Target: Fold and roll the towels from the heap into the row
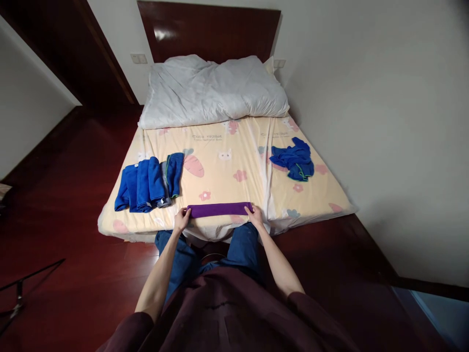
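Note:
A purple towel [219, 210], folded into a long narrow strip, lies at the near edge of the bed. My left hand [182, 218] pinches its left end, thumb on top. At the other end, my right hand [254, 215] grips the right corner the same way. Just left of my left hand sits a row of folded blue towels [142, 183], with a grey towel [165, 181] among them. Farther off on the right, a crumpled blue cloth [295, 159] with green edging rests on the bed.
The bed [227, 161] has a cream sheet with carrot and flower prints under a clear cover. A white quilt [216, 93] is bunched near the dark headboard [208, 29]. A wall stands at the right. On the red floor at lower left is a thin black stand [20, 288].

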The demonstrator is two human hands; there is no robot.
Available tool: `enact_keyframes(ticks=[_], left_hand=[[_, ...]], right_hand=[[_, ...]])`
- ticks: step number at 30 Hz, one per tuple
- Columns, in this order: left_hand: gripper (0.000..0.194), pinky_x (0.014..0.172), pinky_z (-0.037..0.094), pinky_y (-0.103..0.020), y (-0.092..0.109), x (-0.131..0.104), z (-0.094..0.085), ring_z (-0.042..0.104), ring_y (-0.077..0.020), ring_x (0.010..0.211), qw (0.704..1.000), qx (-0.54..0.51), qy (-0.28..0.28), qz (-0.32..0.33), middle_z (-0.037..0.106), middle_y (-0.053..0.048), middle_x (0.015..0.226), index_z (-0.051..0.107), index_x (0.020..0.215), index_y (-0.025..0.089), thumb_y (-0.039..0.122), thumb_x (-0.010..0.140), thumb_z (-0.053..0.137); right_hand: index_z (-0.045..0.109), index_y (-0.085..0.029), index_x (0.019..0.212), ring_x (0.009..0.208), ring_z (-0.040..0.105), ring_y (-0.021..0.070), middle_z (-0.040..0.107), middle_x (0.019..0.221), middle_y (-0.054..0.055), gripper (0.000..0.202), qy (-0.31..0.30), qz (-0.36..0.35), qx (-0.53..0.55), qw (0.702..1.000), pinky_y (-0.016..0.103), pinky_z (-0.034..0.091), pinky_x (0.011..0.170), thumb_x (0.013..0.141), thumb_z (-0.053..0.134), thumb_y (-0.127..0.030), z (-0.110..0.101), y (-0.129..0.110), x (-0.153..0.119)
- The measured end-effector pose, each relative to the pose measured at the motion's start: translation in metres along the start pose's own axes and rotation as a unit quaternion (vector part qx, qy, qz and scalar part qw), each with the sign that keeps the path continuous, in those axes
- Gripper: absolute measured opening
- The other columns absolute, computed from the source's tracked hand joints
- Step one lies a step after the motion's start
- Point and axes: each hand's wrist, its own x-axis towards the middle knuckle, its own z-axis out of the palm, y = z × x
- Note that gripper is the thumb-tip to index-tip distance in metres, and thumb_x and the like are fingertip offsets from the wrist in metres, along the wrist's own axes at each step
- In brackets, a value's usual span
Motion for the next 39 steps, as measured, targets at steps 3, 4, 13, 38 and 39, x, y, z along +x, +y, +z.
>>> enact_keyframes(ticks=[3, 4, 13, 38, 39], left_hand=[[0.048, 0.088, 0.056, -0.039, 0.0, 0.0, 0.001, 0.073, -0.029, 0.094, 1.0, 0.005, 0.001, 0.001, 0.077, -0.013, 0.096, 0.068, 0.105, 0.018, 0.06, 0.088, 0.052], [0.048, 0.088, 0.056, -0.04, 0.0, 0.0, 0.001, 0.073, -0.0292, 0.094, 1.0, 0.007, 0.001, 0.003, 0.077, -0.013, 0.096, 0.067, 0.106, 0.017, 0.059, 0.089, 0.053], [0.044, 0.112, 0.045, -0.052, 0.015, -0.006, 0.001, 0.06, -0.0339, 0.123, 0.983, 0.075, 0.079, 0.15, 0.065, -0.02, 0.126, 0.063, 0.125, 0.014, 0.045, 0.097, 0.049], [0.073, 0.128, 0.019, -0.056, -0.018, -0.02, 0.013, 0.021, -0.0362, 0.159, 0.942, 0.218, -0.027, 0.255, 0.032, -0.018, 0.168, 0.032, 0.162, 0.012, 0.045, 0.098, 0.048], [0.074, 0.128, 0.019, -0.057, -0.018, -0.022, 0.012, 0.02, -0.0374, 0.159, 0.943, 0.214, -0.024, 0.255, 0.031, -0.019, 0.168, 0.034, 0.161, 0.012, 0.046, 0.097, 0.049]], right_hand=[[0.059, -0.023, 0.072, 0.077, 0.064, 0.0233, 0.067, 0.077, 0.007, 0.045, 0.0, 0.0, -0.001, 1.0, 0.037, 0.055, 0.079, 0.077, 0.065, -0.067, -0.001, 0.0, -0.001], [0.06, -0.022, 0.072, 0.076, 0.064, 0.0234, 0.067, 0.077, 0.007, 0.044, -0.003, 0.0, 0.0, 1.0, 0.037, 0.055, 0.078, 0.077, 0.064, -0.066, -0.001, 0.0, -0.002], [0.063, -0.011, 0.126, 0.122, 0.059, 0.0334, 0.065, 0.126, 0.021, 0.059, 0.06, -0.026, -0.068, 0.996, 0.053, 0.047, 0.111, 0.083, 0.064, -0.051, 0.001, -0.017, -0.007], [0.044, -0.022, 0.156, 0.161, 0.02, 0.0275, 0.032, 0.169, 0.01, 0.068, -0.103, -0.152, -0.193, 0.964, 0.055, 0.01, 0.131, 0.093, 0.058, -0.045, 0.002, -0.005, -0.024], [0.044, -0.022, 0.155, 0.16, 0.02, 0.0283, 0.033, 0.169, 0.011, 0.069, -0.093, -0.147, -0.187, 0.967, 0.056, 0.01, 0.131, 0.092, 0.058, -0.046, 0.0, -0.003, -0.027]])
